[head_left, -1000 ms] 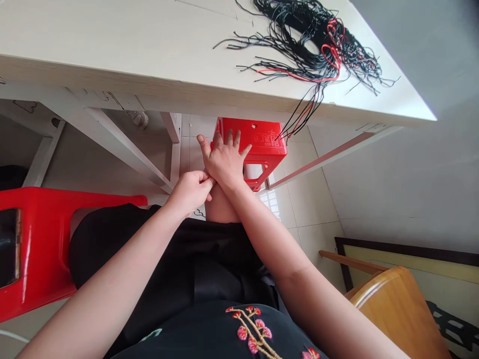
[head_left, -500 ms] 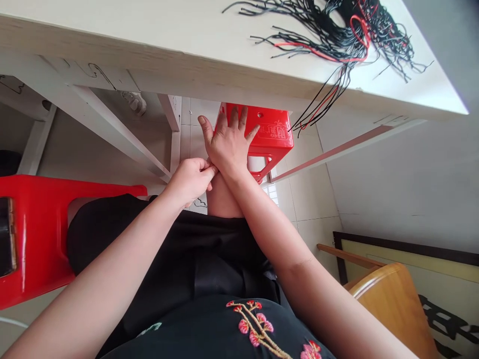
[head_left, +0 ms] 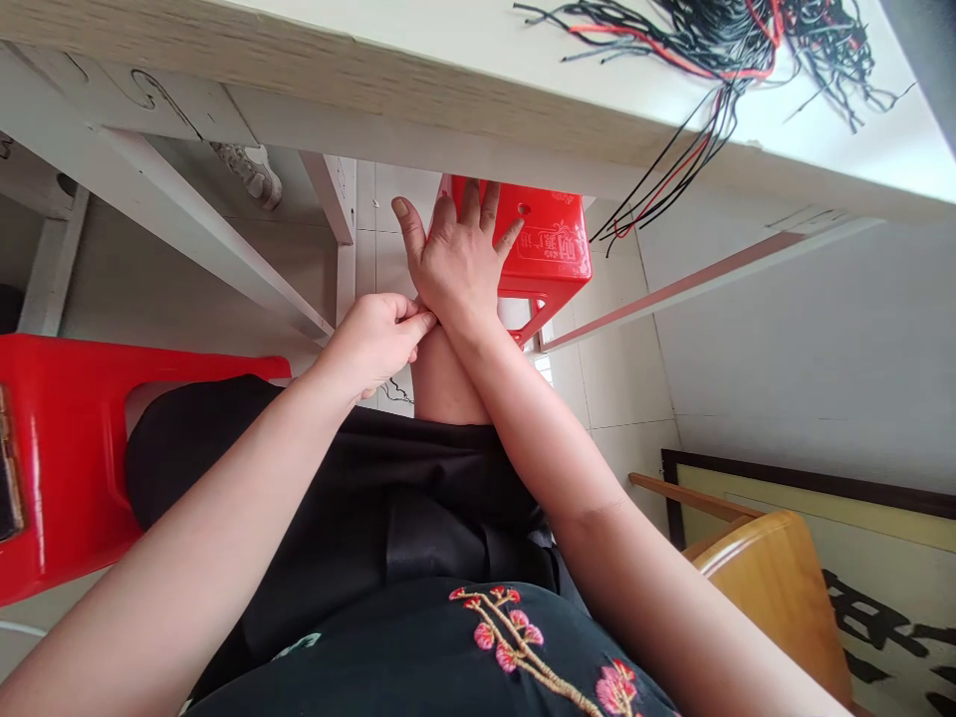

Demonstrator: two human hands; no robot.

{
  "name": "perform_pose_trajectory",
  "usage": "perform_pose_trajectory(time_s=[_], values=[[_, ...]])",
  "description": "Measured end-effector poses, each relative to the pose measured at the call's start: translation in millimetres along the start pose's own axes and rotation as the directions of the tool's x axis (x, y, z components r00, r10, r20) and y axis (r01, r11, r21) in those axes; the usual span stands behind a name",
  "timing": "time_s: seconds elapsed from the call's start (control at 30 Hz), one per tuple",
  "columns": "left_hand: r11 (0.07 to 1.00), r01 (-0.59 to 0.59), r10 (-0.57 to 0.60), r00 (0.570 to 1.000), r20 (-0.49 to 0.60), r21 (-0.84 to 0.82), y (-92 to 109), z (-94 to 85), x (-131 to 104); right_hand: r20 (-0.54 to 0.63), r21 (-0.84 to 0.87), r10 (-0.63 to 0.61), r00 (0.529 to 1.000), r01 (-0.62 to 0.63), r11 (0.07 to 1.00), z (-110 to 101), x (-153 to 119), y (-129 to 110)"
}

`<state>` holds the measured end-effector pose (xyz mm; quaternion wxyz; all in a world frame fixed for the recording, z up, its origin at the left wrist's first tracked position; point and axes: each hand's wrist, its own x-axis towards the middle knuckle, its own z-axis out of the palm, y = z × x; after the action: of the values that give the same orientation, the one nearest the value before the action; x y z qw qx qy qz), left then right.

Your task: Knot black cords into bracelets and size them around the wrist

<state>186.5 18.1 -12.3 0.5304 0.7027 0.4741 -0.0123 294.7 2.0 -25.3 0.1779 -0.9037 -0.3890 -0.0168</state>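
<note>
Five fingers [head_left: 489, 207] spread: right hand [head_left: 459, 261] near glossy stool [head_left: 553, 234]; left hand [head_left: 377, 344] pinched at wrist [head_left: 461, 324].

Thin black cord [head_left: 397, 397], wavy, beside bare leg [head_left: 450, 386]

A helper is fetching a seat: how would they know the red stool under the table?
Find the white-topped table and look under its near edge, by the spread right hand. The red plastic stool there shows a small round hole and pale printed characters on its seat, markings not seen on the red stool at far left.
</note>
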Motion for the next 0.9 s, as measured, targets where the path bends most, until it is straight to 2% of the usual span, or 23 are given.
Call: perform_pose_trajectory(time_s=[0.3,0.53,0.9], values=[[0.998,0.025,-0.023,0.999,0.043,-0.057,3.3,-2.2,0.0,-0.044,-0.059,0.023,0.999,-0.025,0.998,-1.0,2.1,1.0],[0.995,0.015,-0.007,0.997,0.075,-0.103,6.0,-5.4,-2.0,-0.056,-0.011,0.039,0.998,-0.040,0.999,-3.9,2.6,0.5],[0.979,0.071,-0.043,0.988,0.147,-0.192,9.6,-9.1,-4.8,-0.114,-0.019,0.000,0.993,-0.003,1.000,0.3,3.8,-0.3]])
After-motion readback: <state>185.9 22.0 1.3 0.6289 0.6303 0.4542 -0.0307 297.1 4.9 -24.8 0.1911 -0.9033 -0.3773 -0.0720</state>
